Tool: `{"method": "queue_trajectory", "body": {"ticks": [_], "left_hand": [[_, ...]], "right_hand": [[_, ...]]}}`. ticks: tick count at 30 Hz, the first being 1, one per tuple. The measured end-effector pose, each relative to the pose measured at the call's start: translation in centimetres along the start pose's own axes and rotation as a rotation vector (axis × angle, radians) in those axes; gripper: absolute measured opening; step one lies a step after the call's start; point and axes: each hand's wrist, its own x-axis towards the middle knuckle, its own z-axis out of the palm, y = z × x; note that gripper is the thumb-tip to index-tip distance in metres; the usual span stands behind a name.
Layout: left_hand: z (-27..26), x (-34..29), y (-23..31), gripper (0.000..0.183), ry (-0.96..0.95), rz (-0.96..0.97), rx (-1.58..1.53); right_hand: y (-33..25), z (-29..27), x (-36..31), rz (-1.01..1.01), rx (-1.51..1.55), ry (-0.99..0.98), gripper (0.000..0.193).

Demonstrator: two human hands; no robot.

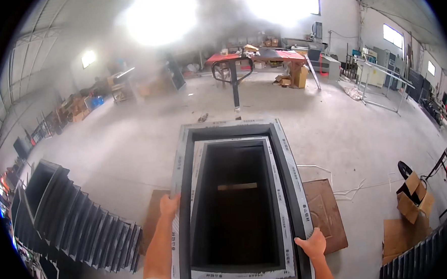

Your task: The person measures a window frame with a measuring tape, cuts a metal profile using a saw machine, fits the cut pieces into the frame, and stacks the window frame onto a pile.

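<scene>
While left hand [169, 205] and right hand [312, 244] grasp window frame [285, 156] sides (inner sash [284, 222] nested).

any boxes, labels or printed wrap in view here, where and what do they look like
Printed white protective film: strips along the dark rectangular window frame held by the left hand and right hand, small dark markings.
Open brown cardboard box: floor, right side.
Flat brown cardboard sheet: floor under the frame.
Brown cardboard boxes: far, beside the red table.
</scene>
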Motion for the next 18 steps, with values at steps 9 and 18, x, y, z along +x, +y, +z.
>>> {"method": "queue_trajectory", "body": {"ticks": [9, 18], "left_hand": [[7.5, 8.5, -1.0, 0.066, 0.014, -0.089, 0.121], [12.4, 16.0, -1.8, 0.064, -0.117, -0.083, 0.092]], "right_hand": [[-2.0, 5.0, 7.4, 0.085, -0.04, -0.077, 0.064], [-5.0, 8.8, 11.2, 0.176, -0.117, -0.083, 0.061]]}}
